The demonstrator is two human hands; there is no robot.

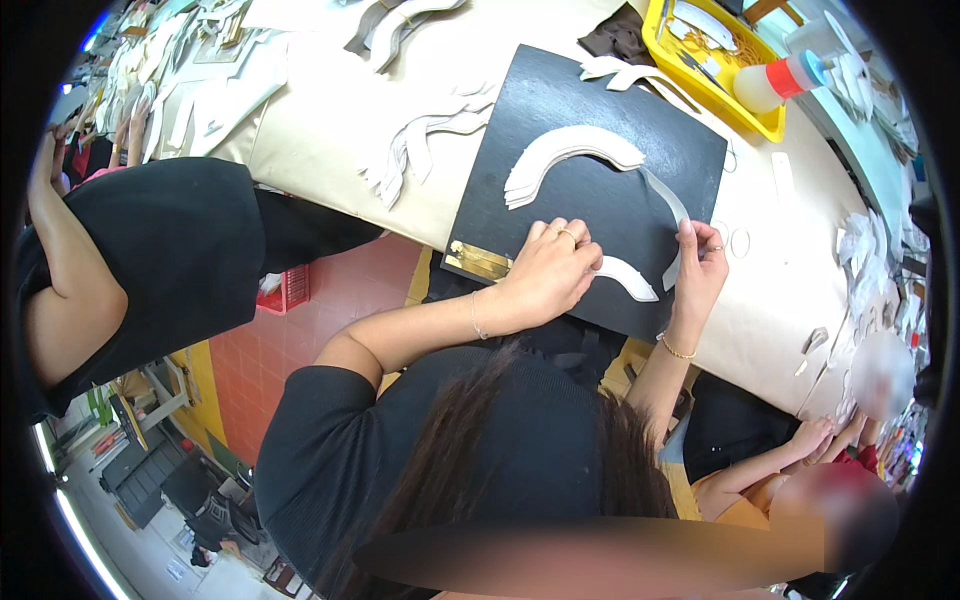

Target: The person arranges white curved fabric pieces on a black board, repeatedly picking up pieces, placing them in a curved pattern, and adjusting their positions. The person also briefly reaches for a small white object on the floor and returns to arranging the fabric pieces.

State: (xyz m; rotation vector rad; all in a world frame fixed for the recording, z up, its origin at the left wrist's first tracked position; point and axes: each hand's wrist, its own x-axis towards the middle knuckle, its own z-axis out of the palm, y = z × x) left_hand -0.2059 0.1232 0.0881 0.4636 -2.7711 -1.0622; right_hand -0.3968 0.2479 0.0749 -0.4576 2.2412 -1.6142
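Note:
My left hand [553, 272] is closed, its fingers curled down onto a white curved piece [630, 280] lying near the close edge of a black board [600, 100]. The piece's left part is hidden under that hand. My right hand [702, 265] pinches a thin, greyish, see-through curved strip [664, 197] between thumb and fingers at the board's right side. The strip's upper end reaches a stack of white curved pieces [570, 150] in the middle of the board. At the near left corner of the board is a gold-coloured plate [478, 261].
More curved strips [420, 130] lie left of the board, with grey bundles [395, 30] beyond. At the far right stands a yellow tray [712, 90] beside a red-banded bottle [780, 82]. Co-workers sit left, in a black apron [170, 260], and right, with hands [812, 437] showing.

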